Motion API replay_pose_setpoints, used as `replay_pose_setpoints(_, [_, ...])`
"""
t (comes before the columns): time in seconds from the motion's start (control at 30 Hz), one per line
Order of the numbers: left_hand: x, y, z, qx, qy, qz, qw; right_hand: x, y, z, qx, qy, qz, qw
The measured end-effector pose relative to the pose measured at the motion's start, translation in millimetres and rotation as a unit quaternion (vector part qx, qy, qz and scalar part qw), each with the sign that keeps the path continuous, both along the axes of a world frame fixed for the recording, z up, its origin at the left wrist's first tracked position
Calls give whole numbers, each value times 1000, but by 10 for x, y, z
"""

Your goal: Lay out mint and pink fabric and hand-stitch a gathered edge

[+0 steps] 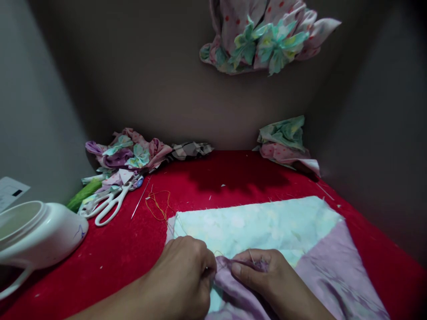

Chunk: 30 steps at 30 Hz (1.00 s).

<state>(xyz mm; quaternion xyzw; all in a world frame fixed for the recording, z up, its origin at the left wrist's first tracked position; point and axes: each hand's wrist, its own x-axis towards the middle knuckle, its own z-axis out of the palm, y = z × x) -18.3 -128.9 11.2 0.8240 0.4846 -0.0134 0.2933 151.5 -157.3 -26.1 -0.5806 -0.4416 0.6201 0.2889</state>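
Observation:
A mauve-purple fabric (233, 289) is gathered between my two hands, with loose thread showing along its bunched edge. My right hand (267, 271) pinches the gathered edge between thumb and fingers. Close on its left, my left hand (187, 271) is closed at the same fold, its fingertips mostly hidden by the knuckles; I cannot make out a needle there. Underneath lies a pale mint-green fabric (253, 222), flat, joined or overlapped with purple at its right side. Orange thread (160, 206) lies in loops just beyond the left corner.
White-handled scissors (113, 204) and a thin metal rod (140, 198) lie left. Nearer is a tipped white ceramic pot (56, 226). Crumpled fabric pieces (130, 151) and folded cloths (283, 144) sit at the back of the red surface (110, 262). Ruffled fabric (267, 40) hangs above.

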Motion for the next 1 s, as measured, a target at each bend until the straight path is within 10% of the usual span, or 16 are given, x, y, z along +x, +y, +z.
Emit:
replay_pose_setpoints(0.37, [-13, 8, -24, -77, -115, 38, 990, 4, -9, 3, 6, 40, 6, 999])
replay_pose_setpoints(0.63, [-13, 177, -70, -368, -268, 136, 880, 29, 4, -75, -8, 100, -31, 994])
replay_pose_setpoints(1.0, [-14, 207, -96, -397, -282, 137, 862, 32, 1, -48, 2, 112, -36, 993])
